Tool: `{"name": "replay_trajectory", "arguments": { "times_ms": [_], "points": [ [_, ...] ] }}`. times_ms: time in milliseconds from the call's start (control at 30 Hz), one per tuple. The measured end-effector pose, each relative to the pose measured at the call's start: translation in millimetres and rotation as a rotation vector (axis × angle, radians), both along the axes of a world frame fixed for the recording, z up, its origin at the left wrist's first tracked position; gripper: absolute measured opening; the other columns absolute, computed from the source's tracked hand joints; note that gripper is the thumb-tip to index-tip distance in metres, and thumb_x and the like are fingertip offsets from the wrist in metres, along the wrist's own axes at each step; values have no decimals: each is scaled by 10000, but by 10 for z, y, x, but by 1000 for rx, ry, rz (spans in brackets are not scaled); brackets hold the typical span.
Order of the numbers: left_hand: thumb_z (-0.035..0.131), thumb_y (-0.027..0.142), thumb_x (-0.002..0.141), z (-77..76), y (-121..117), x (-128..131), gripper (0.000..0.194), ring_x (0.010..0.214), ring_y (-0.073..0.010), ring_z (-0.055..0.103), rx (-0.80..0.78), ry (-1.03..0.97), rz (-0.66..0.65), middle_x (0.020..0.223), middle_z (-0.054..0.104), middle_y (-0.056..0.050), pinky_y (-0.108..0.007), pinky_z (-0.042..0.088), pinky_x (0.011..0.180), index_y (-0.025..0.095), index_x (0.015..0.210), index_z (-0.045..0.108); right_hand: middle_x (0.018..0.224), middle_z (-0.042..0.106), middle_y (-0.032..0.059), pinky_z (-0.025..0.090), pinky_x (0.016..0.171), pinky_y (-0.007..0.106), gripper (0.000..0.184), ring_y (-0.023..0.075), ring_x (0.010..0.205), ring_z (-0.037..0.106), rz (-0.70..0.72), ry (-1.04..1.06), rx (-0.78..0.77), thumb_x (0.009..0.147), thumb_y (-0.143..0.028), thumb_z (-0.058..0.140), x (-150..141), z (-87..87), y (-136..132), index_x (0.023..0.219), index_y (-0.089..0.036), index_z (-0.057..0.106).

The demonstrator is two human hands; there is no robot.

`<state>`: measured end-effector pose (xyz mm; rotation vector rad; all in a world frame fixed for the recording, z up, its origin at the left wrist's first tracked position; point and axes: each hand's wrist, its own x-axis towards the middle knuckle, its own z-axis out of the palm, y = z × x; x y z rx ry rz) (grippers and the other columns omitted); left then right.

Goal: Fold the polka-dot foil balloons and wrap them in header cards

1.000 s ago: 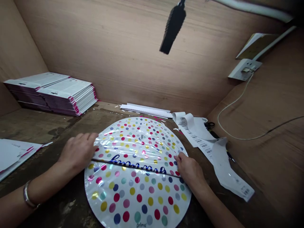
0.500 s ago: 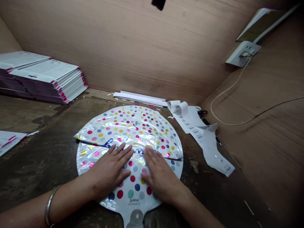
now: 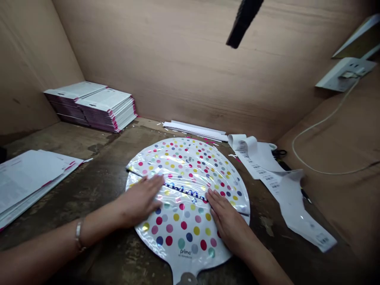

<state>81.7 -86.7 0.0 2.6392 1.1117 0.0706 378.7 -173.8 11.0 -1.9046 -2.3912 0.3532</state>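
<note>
A worn, dark wooden counter, stained and scuffed, fills the lower part of the view and meets plywood walls at the back. A round foil balloon with colored dots lies flat in the middle. Two stacks of printed booklets sit in the back left corner, and loose papers lie at the left edge. White paper strips lie along the back wall. To the right, a curling strip of barcode labels trails across the counter, with scissors just beside it.
</note>
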Motion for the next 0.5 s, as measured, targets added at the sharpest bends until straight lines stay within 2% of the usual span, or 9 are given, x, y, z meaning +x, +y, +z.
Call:
{"name": "replay_trajectory", "arguments": {
  "times_ms": [100, 133, 200, 233, 300, 333, 367, 433, 500],
  "points": [
    [326, 463, 912, -32, 130, -611, 620, 1374, -285, 230, 57, 112, 360, 1486, 261, -130, -490, 205, 1110, 114, 1424, 309, 1457, 349, 85, 298, 1106, 453, 482, 220, 1354, 302, -21, 17, 2, 927, -273, 322, 44, -11, 10, 1389, -151, 389],
    [335, 459, 901, -24, 153, -753, 642, 1365, -313, 243, 71, 160, 471, 1475, 273, -173, -499, 228, 1097, 64, 1407, 332, 1453, 358, 87, 300, 1105, 450, 483, 222, 1350, 310, -28, 14, -1, 921, -273, 336, 46, 7, 1, 1383, -148, 399],
    [376, 444, 877, 25, 166, -835, 677, 1363, -370, 213, 174, 191, 609, 1461, 260, -248, -518, 241, 1082, -19, 1371, 363, 1440, 382, 97, 317, 1096, 444, 483, 230, 1338, 337, -50, 3, -3, 907, -271, 365, 0, 71, -19, 1367, -138, 426],
    [390, 428, 872, 62, 155, -764, 669, 1367, -380, 189, 250, 160, 603, 1463, 253, -256, -525, 228, 1085, -27, 1362, 373, 1431, 397, 106, 329, 1088, 442, 481, 237, 1328, 356, -63, -5, -2, 897, -262, 384, -44, 111, -24, 1356, -130, 441],
    [385, 373, 887, 145, 111, -433, 588, 1382, -347, 172, 380, 7, 423, 1478, 270, -198, -521, 182, 1106, 41, 1372, 385, 1405, 434, 126, 353, 1069, 436, 480, 253, 1299, 402, -80, -23, -8, 861, -214, 434, -142, 186, -17, 1329, -114, 477],
    [377, 338, 897, 183, 84, -209, 521, 1371, -313, 232, 373, -80, 254, 1463, 329, -155, -501, 191, 1112, 99, 1359, 418, 1391, 453, 133, 366, 1057, 433, 483, 260, 1281, 425, -84, -35, -16, 838, -177, 454, -179, 216, -4, 1315, -113, 494],
    [379, 306, 902, 214, 58, 24, 466, 1337, -282, 317, 319, -154, 95, 1428, 401, -124, -472, 229, 1107, 142, 1331, 457, 1380, 468, 134, 377, 1044, 431, 487, 264, 1265, 444, -87, -48, -24, 820, -140, 460, -198, 239, 14, 1303, -119, 506],
    [407, 262, 900, 245, 28, 437, 363, 1200, -240, 484, 171, -236, -132, 1282, 555, -103, -393, 362, 1034, 178, 1221, 555, 1372, 483, 116, 405, 1004, 436, 499, 273, 1236, 466, -97, -86, -27, 801, -79, 444, -159, 266, 54, 1288, -156, 523],
    [420, 258, 903, 244, 41, 696, 286, 1037, -223, 572, 73, -240, -205, 1116, 627, -99, -347, 454, 909, 180, 1105, 606, 1351, 508, 98, 430, 949, 437, 511, 286, 1198, 485, -137, -149, 1, 803, -39, 407, -32, 278, 71, 1273, -191, 537]
  ]
}}
